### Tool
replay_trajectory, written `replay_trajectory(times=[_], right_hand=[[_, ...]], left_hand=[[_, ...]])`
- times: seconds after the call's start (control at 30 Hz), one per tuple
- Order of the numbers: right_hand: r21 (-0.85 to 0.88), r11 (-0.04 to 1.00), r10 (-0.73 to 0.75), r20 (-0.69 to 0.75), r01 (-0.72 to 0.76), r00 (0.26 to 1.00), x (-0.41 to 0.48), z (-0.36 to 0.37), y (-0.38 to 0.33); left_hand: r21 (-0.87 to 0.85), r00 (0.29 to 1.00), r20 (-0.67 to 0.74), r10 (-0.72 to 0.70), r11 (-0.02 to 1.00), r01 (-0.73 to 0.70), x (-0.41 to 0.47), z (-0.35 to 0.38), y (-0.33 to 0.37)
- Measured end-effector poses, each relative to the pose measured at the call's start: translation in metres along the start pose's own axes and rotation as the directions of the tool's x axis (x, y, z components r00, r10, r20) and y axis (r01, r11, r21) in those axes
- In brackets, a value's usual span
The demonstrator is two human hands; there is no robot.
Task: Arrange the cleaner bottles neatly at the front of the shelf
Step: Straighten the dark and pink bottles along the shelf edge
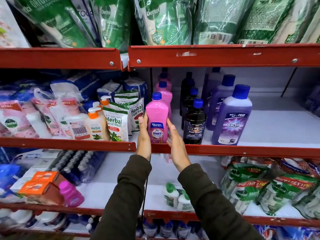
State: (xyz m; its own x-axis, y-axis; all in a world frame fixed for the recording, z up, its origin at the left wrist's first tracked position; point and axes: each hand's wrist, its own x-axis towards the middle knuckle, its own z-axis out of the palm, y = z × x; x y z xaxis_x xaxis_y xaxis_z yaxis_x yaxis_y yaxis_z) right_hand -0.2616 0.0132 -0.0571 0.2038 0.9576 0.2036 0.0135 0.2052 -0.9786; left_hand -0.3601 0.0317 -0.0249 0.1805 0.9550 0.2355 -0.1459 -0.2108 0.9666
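Note:
A pink Shakti cleaner bottle (157, 118) with a blue cap stands upright at the front edge of the middle shelf (225, 150). My left hand (143, 135) lies flat against its left side and my right hand (175, 144) against its right side, fingers straight. More pink bottles (165, 90) line up behind it. To the right stand a black Bactin bottle (194, 123) and a purple Bactin bottle (232, 118), each at the front of its own row.
Herbal hand wash pouches (116, 123) and pump bottles (96, 123) crowd the shelf section to the left. Green Dettol pouches (155, 21) hang over the shelf above. The right part of the middle shelf (280, 129) is bare white. Lower shelves hold pouches and small bottles.

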Motion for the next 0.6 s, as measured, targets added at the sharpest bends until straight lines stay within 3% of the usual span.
replay_trajectory(times=[0.43,0.6], right_hand=[[0.114,0.99,0.075,0.022,-0.077,0.997,0.007,0.007,0.002],[0.064,0.994,0.082,0.031,-0.084,0.996,0.008,0.008,0.006]], left_hand=[[0.019,0.996,-0.049,-0.074,0.997,0.075,0.004,0.002,-0.008],[0.007,0.992,-0.05,-0.118,0.993,0.119,0.005,0.001,-0.011]])
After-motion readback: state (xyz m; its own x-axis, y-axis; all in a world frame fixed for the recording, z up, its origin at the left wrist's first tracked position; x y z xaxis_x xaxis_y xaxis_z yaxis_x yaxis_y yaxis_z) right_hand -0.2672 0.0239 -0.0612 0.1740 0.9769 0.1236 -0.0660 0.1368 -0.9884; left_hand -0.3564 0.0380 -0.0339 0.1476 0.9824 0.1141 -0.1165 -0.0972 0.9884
